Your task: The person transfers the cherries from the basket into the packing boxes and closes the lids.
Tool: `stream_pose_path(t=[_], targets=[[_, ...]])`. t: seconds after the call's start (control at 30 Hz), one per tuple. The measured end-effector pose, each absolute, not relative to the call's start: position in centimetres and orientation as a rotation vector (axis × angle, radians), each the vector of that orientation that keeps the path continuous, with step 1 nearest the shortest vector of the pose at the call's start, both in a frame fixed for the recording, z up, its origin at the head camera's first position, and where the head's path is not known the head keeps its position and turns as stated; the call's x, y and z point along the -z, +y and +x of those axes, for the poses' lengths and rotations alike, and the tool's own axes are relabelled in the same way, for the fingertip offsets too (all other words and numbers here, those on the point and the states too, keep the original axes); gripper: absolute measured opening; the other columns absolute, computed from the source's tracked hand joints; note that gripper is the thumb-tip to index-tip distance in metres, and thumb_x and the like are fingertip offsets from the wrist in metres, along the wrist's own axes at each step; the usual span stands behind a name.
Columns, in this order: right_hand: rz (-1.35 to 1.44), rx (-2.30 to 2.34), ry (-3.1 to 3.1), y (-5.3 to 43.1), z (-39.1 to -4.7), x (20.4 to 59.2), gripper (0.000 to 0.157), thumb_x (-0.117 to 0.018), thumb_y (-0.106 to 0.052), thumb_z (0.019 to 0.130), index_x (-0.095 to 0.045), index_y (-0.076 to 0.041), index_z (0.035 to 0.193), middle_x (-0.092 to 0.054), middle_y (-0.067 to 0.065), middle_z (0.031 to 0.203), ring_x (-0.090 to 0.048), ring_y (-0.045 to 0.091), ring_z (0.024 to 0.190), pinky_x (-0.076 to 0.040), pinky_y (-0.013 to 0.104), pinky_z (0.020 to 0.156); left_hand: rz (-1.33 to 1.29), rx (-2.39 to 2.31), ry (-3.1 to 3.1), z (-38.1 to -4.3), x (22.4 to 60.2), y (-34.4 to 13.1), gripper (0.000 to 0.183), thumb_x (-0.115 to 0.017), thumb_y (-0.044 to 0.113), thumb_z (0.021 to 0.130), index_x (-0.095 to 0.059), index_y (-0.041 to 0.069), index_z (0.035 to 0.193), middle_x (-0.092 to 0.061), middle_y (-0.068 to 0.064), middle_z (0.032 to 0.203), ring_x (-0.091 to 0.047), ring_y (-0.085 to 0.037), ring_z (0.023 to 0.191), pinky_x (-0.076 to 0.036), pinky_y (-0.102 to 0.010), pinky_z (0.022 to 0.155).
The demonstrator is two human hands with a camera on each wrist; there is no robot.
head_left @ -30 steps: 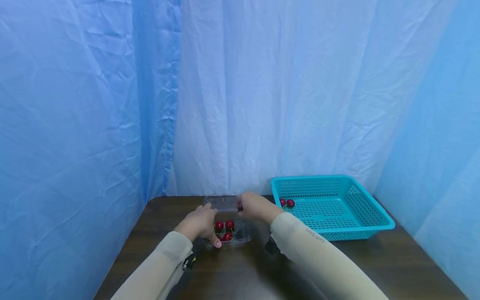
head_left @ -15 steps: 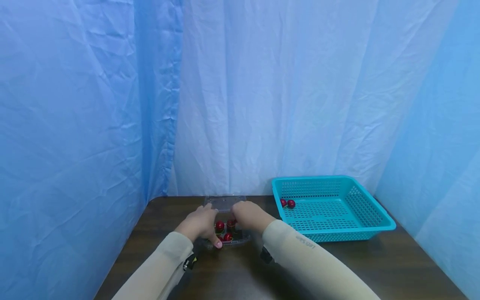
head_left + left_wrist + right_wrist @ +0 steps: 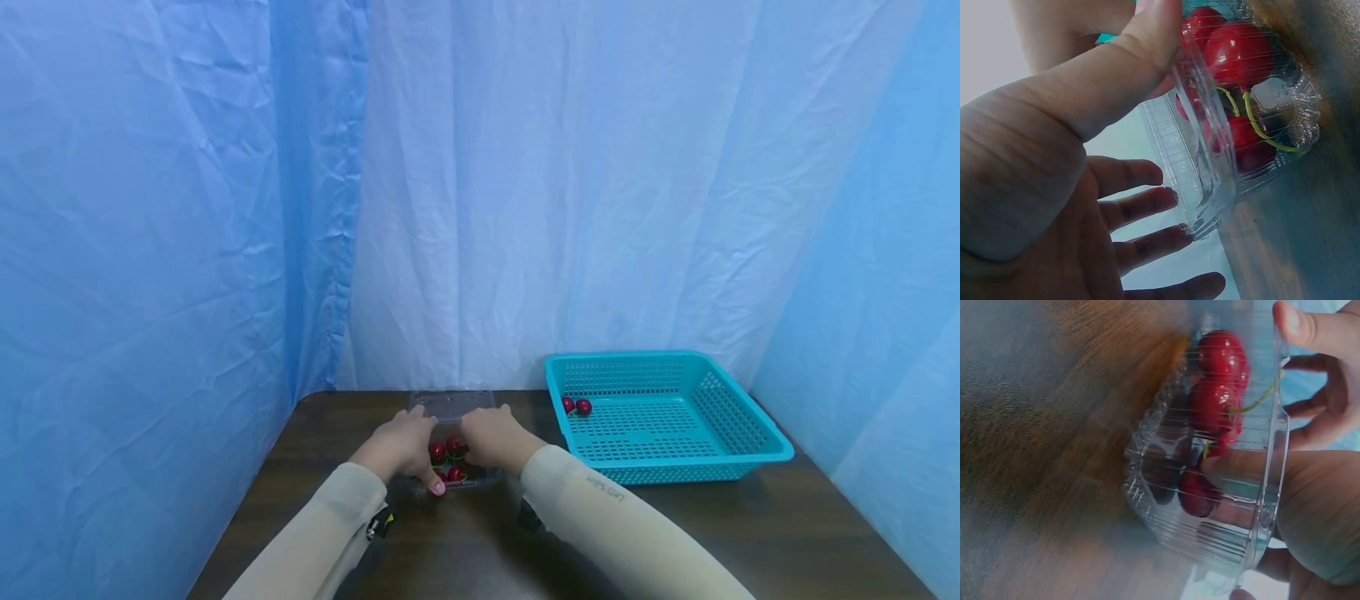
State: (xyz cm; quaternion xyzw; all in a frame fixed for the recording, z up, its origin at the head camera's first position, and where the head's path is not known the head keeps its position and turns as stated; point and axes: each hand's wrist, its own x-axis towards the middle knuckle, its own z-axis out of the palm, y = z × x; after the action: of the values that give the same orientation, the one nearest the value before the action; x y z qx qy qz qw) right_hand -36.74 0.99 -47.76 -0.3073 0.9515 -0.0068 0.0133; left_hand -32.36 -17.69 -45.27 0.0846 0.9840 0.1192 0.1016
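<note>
While the left hand (image 3: 403,442) spreads wide at the box (image 3: 1229,184), thumb on its rim, the right hand (image 3: 493,437) reaches inside and pinches a cherry (image 3: 1196,495) beside other cherries (image 3: 1212,405). Rightward, two more cherries (image 3: 583,407) sit in the basket (image 3: 675,461) on the table (image 3: 787,525).

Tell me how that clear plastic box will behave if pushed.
The clear plastic box will probably flex, since its see-through walls look thin. It is likely light, holding just a few cherries. Those look round and glossy, so they may roll inside.
</note>
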Motion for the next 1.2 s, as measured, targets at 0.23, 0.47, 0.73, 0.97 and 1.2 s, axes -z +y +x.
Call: stream_pose_path(t=[0.23, 0.47, 0.73, 0.97, 1.2], targets=[[-0.984, 0.172, 2.914, 2.0, -36.8, 46.7, 0.013, -0.088, -0.031, 0.101, -0.084, -0.022, 0.093, -0.07, -0.009, 0.073, -0.064, 0.013, 0.065, -0.063, 0.036, 0.072, 0.228, -0.377, 2.904, -32.2, 45.0, -17.4, 0.118, -0.113, 0.046, 0.064, -0.06, 0.007, 0.163, -0.048, -0.024, 0.175, -0.045, -0.049, 0.162, -0.051, -0.072, 0.123], [-0.9, 0.461, 2.841, 4.1, -37.5, 43.7, 0.009, -0.082, -0.029, 0.106, -0.086, -0.021, 0.105, -0.081, -0.006, 0.096, -0.073, 0.011, 0.081, -0.069, 0.035, 0.081, 0.195, -0.382, 2.902, -32.2, 45.1, -17.3, 0.118, -0.113, 0.045, 0.064, -0.06, 0.008, 0.163, -0.045, -0.024, 0.177, -0.042, -0.05, 0.164, -0.049, -0.072, 0.124], [-0.815, 0.75, 2.796, 8.5, -39.8, 40.9, 0.013, -0.075, -0.022, 0.11, -0.084, -0.013, 0.113, -0.083, 0.003, 0.109, -0.075, 0.015, 0.094, -0.068, 0.041, 0.087, 0.199, -0.38, 2.914, -32.4, 45.5, -17.4, 0.118, -0.113, 0.044, 0.064, -0.06, 0.008, 0.163, -0.044, -0.025, 0.178, -0.039, -0.052, 0.166, -0.047, -0.074, 0.126], [-0.57, 0.938, 2.821, 12.8, -41.8, 39.2, 0.019, -0.076, -0.026, 0.111, -0.083, -0.009, 0.113, -0.083, 0.009, 0.11, -0.078, 0.028, 0.101, -0.068, 0.042, 0.092, 0.202, -0.389, 2.913, -32.3, 45.6, -17.4, 0.119, -0.113, 0.043, 0.064, -0.059, 0.009, 0.164, -0.042, -0.026, 0.18, -0.037, -0.053, 0.167, -0.046, -0.076, 0.126], [-0.4, 0.984, 2.844, 17.2, -43.9, 39.6, 0.023, -0.072, -0.025, 0.112, -0.08, -0.004, 0.112, -0.081, 0.018, 0.115, -0.078, 0.038, 0.11, -0.067, 0.042, 0.091, 0.215, -0.377, 2.912, -32.3, 45.3, -17.4, 0.118, -0.113, 0.043, 0.065, -0.059, 0.008, 0.164, -0.047, -0.025, 0.176, -0.042, -0.052, 0.164, -0.049, -0.075, 0.123]])
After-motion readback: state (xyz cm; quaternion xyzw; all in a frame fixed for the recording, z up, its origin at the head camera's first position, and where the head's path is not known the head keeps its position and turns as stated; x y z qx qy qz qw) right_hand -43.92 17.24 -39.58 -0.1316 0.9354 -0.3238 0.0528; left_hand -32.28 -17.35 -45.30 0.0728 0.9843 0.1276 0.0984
